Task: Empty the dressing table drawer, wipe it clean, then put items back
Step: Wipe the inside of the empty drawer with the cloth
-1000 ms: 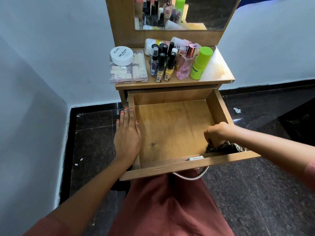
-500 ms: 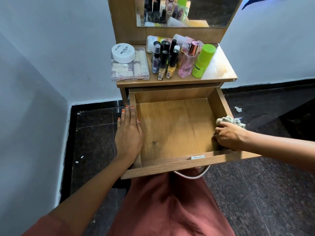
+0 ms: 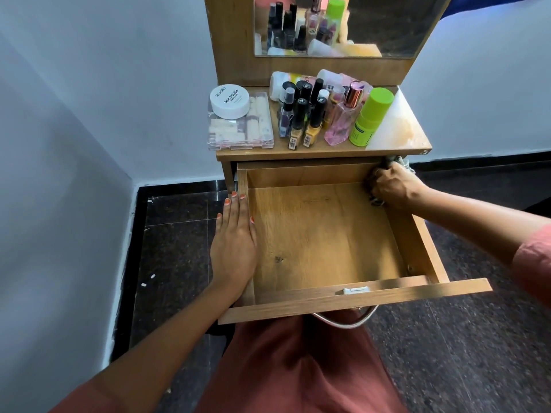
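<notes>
Fingers (image 3: 380, 177) of the right hand (image 3: 393, 189) are curled around a grey cloth (image 3: 401, 163) and press it at the far right corner of the drawer (image 3: 322, 234), against the right wall just under the edge of the table top (image 3: 399, 135). Only small parts of the cloth show above and below the hand. The left hand (image 3: 235, 248) lies flat on the rim of the left wall, with fingers straight, and it holds nothing. I judge that the step in hand is the wiping. To do it well I would push the cloth deep into this corner, then draw it along each wall and over the floor in overlapping lines toward the front. The flat hand should steady the drawer so it does not slide on its rails. The drawer is pulled out wide toward my lap and is empty. It is of light wood, with a small dark spot on the floor near the left front and a thin faint line near the back. The nail polish bottles (image 3: 301, 114), the green tube (image 3: 369, 117), the white jar (image 3: 229, 101) and the clear box (image 3: 241, 132) stand on the table top. They are not yet put back.
</notes>
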The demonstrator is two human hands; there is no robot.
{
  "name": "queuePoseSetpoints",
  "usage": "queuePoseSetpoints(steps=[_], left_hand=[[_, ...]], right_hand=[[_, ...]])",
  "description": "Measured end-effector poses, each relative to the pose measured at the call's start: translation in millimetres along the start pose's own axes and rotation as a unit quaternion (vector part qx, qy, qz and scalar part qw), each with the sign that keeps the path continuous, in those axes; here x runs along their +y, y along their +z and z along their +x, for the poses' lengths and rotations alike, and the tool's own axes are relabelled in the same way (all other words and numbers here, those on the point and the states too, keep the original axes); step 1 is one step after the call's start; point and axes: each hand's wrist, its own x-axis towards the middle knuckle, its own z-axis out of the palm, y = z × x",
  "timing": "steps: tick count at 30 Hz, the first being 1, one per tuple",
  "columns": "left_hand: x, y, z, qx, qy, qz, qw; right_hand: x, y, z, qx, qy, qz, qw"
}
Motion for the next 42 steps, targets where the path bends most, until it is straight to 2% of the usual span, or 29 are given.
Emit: queuePoseSetpoints(steps=[6, 13, 18, 22, 33, 42], left_hand=[[1, 0, 0, -0.003, -0.001, -0.004, 1.0], [0, -1, 1, 0.001, 0.0, -0.014, 1.0], [0, 0, 1, 0.002, -0.001, -0.017, 1.0], [0, 1, 1, 0.003, 0.001, -0.014, 1.0], [0, 2, 2, 0.006, 0.001, -0.015, 1.0], [-2, 2, 1, 0.004, 0.001, -0.003, 1.0]], right_hand=[[-6, 4, -4, -0.002, 0.01, 0.009, 1.0], [-27, 13, -35, -0.051, -0.051, -0.028, 0.997], [-50, 19, -67, -0.109, -0.095, 0.024, 0.989], [-51, 14, -72, -0.124, -0.109, 0.04, 0.986], [-3, -6, -3, -0.031, 0.013, 0.028, 0.999], [-11, 2, -6, -0.035, -0.009, 0.028, 0.999]])
